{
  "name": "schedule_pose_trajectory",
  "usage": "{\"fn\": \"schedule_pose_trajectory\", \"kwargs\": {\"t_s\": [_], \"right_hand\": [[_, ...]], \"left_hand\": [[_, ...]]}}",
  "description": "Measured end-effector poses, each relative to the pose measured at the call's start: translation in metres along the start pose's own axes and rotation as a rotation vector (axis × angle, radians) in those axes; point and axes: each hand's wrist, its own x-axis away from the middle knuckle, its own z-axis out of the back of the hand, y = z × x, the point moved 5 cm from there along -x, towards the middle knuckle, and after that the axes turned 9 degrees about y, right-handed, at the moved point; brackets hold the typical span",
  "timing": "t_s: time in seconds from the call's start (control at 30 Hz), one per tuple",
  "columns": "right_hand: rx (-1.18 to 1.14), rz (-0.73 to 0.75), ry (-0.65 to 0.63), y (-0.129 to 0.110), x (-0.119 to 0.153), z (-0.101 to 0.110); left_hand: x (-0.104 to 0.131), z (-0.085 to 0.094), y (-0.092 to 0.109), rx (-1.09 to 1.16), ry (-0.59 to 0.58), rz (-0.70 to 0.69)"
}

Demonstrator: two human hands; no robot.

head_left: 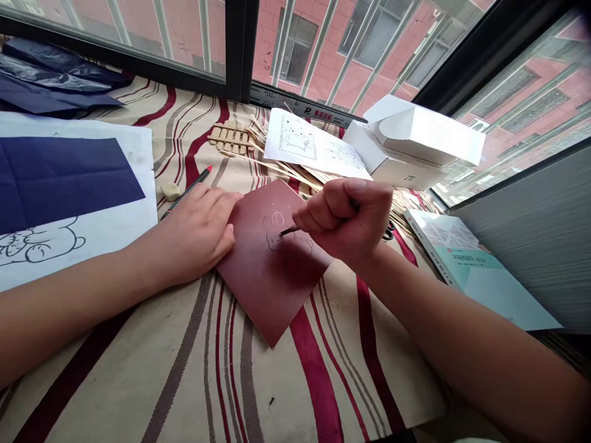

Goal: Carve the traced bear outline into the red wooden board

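Observation:
A reddish-brown carving board lies turned cornerwise on the striped cloth. Dark outlines of a small animal and a few pale cut lines mark its surface. Along the board's left edge, my left hand holds it down, fingers curled together and thumb on the edge. My right hand is a fist around a carving tool, whose handle is mostly hidden in the palm. The tool's thin dark tip touches the drawing. Beside my left hand are a red-ended black pen and a lump of putty-like eraser.
White paper with a bear-like drawing lies left, a dark blue sheet over it. Behind are wooden sticks, a printed drawing sheet and a white box. A book lies right, scissors handles near my right wrist.

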Motion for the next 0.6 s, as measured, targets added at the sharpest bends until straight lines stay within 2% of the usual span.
{"fn": "schedule_pose_trajectory", "kwargs": {"t_s": [0.1, 0.27, 0.37, 0.43, 0.47, 0.53, 0.6], "right_hand": [[0.021, 0.056, 0.133, 0.001, 0.011, -0.008], [0.051, 0.268, 0.547, -0.002, 0.031, -0.025], [0.054, 0.332, 0.674, 0.0, 0.039, -0.032], [0.049, 0.341, 0.665, 0.001, 0.039, -0.032], [0.047, 0.341, 0.617, 0.001, 0.037, -0.03], [0.051, 0.325, 0.417, 0.0, 0.027, -0.028], [0.051, 0.269, 0.143, -0.001, 0.016, -0.027]], "left_hand": [[0.001, -0.001, -0.001, -0.001, 0.034, 0.01], [0.0, -0.002, 0.0, 0.018, 0.02, 0.026], [-0.001, -0.001, 0.0, 0.007, 0.01, 0.021], [-0.001, -0.001, 0.0, -0.003, -0.003, 0.011], [-0.001, -0.001, 0.0, -0.006, -0.006, 0.009], [-0.001, 0.0, 0.0, -0.008, -0.001, 0.007], [-0.001, 0.0, 0.0, 0.008, -0.001, 0.01]]}}
